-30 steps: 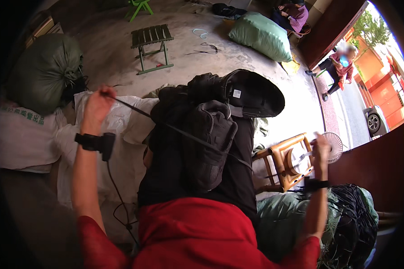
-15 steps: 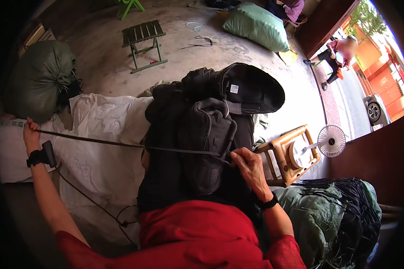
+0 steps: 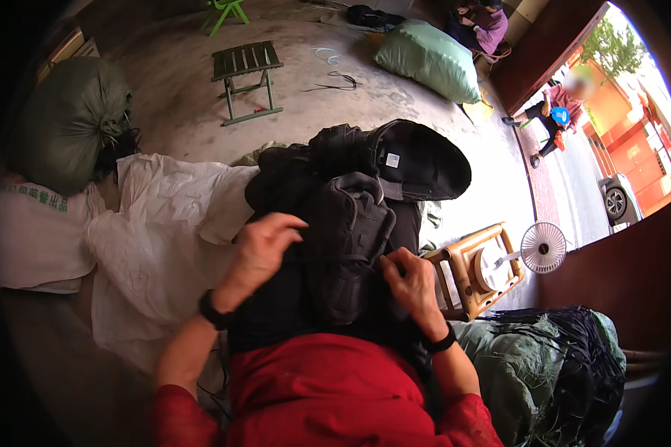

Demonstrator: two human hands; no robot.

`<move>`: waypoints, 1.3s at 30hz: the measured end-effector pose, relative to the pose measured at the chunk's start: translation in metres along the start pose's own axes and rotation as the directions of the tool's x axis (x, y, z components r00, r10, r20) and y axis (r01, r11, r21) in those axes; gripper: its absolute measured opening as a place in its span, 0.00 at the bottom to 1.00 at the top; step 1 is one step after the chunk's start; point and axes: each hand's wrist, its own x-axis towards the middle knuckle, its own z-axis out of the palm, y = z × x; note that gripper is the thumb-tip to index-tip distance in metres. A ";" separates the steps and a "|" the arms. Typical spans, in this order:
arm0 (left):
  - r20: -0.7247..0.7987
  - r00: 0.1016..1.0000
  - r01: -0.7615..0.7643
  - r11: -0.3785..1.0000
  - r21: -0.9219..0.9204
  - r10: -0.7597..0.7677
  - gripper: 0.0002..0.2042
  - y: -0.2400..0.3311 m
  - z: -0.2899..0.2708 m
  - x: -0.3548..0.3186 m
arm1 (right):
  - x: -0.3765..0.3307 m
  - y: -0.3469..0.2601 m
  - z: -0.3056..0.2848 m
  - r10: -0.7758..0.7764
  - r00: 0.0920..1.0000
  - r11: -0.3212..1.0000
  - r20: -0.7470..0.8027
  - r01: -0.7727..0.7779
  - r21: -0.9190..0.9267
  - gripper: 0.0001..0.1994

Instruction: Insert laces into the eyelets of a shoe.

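Observation:
A black shoe (image 3: 350, 223) lies on my lap, toe toward me, with a thin dark lace (image 3: 332, 261) running across it, hard to make out against the black. My right hand (image 3: 414, 287) is closed in a pinch at the shoe's right edge, on the lace. My left hand (image 3: 265, 249) hovers just left of the shoe. Its thumb and forefinger point toward the shoe and stand apart, with no lace visible between them. Beyond the shoe rests a black piece with a wide oval mouth (image 3: 425, 160) and a white label inside.
White sacking (image 3: 160, 238) spreads at my left, beside a tied green sack (image 3: 74, 123). At my right stand a bamboo stool (image 3: 462, 276) with a small fan (image 3: 543, 247) and a green-and-black bundle (image 3: 544, 372). A folding stool (image 3: 247, 63) is ahead; two people sit farther off.
My left hand has come from far left, where it held the lace stretched taut, in to the shoe's left side. The lace no longer spans the gap. My right hand stays near the shoe's edge.

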 end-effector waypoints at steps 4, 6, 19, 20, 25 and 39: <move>0.042 0.999 -0.032 0.998 0.057 0.030 0.05 0.025 0.033 -0.001 | -0.006 -0.007 0.021 -0.338 0.922 0.877 -0.190 0.236 -0.418 0.09; 0.021 0.998 -0.059 0.992 0.109 0.057 0.04 0.028 0.033 -0.001 | -0.003 -0.004 0.024 -0.311 0.923 0.917 -0.227 0.229 -0.327 0.09; -0.023 0.991 -0.120 0.941 0.317 0.134 0.04 0.033 0.030 0.000 | -0.004 0.008 0.018 -0.110 0.986 0.994 -0.124 0.105 -0.040 0.08; -0.015 0.988 -0.138 0.925 0.355 0.153 0.04 0.030 0.031 -0.001 | -0.004 0.009 0.019 -0.111 0.986 0.994 -0.123 0.106 -0.040 0.08; 0.048 0.994 -0.113 0.883 0.456 0.102 0.04 0.036 0.032 -0.002 | -0.005 0.012 0.020 -0.084 0.991 0.996 -0.106 0.087 0.025 0.07; 0.413 0.825 -0.548 0.368 0.751 0.386 0.05 0.041 0.051 0.003 | -0.008 0.016 0.018 -0.090 0.991 0.996 -0.099 0.088 -0.021 0.07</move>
